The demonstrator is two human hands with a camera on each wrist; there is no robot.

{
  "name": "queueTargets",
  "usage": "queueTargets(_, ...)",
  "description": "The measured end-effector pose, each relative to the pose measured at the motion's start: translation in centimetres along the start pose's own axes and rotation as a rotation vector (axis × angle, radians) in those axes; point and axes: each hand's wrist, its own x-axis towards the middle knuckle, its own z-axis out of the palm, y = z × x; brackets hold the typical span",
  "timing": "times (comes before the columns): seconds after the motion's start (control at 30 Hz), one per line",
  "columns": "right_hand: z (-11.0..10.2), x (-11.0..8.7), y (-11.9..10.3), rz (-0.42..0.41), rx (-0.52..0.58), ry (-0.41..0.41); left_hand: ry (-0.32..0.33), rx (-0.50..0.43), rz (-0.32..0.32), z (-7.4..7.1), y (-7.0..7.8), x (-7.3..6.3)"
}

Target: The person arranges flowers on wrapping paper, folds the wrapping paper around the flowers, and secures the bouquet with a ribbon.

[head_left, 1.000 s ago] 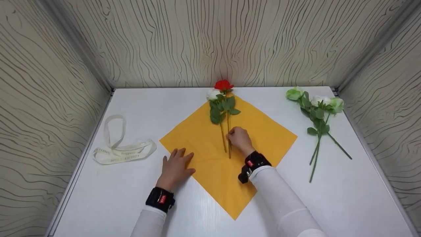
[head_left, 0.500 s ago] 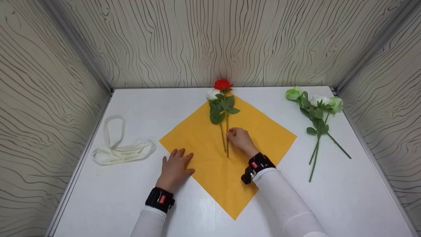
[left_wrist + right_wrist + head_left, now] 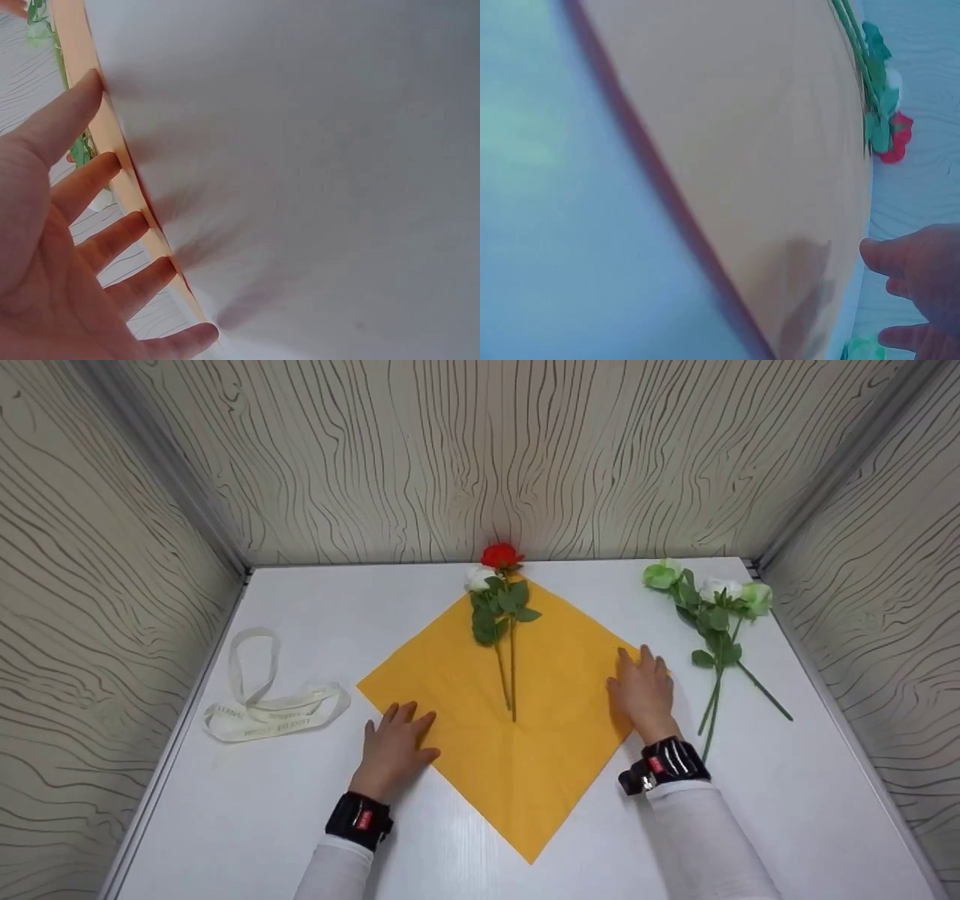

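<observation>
Lying like a diamond on a white desk [image 3: 450,847], a thin golden-yellow square sheet [image 3: 525,802] fills the middle of the head view. On its upper half are 2 long-stemmed flowers, side by side: a red rose [image 3: 501,556] with green leaves, and a white rose [image 3: 478,578] just to its left. Both blooms sit by the sheet's far corner, and the stems run toward the person, their lower ends close together.

The left hand [image 3: 390,754] is empty, its fingers spread wide, with the fingertips along the sheet's lower-left edge. The right hand [image 3: 645,694], also empty, is at the sheet's right corner with fingers parted and slightly bent; whether it presses the sheet is hard to tell. White sleeves [image 3: 709,844] and black wrist bands [image 3: 358,820] show on both arms.

On the right of the desk lie 3 more stemmed flowers — a white bloom [image 3: 721,589] between 2 pale green blooms [image 3: 661,576] — with stems crossing. On the left, a cream ribbon [image 3: 281,726] with printed lettering lies in loose loops. Cream wall panels [image 3: 487,457] with dark wavy lines stand behind and at both sides.
</observation>
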Motion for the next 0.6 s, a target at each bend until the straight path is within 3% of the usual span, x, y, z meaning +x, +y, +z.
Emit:
queueTargets(0.3,-2.2,-1.3,6.2,0.149,-0.005,-0.073,0.003,0.015,0.024,0.2,0.1,0.0)
queueTargets(0.47,-2.9,-2.0,8.3,0.290,0.047,-0.101,0.009,0.025,0.027,0.2,0.1,0.0)
queueTargets(0.6,-3.6,-2.5,9.3,0.395,0.063,-0.186,0.016,0.039,0.027,0.1,0.0,0.0)
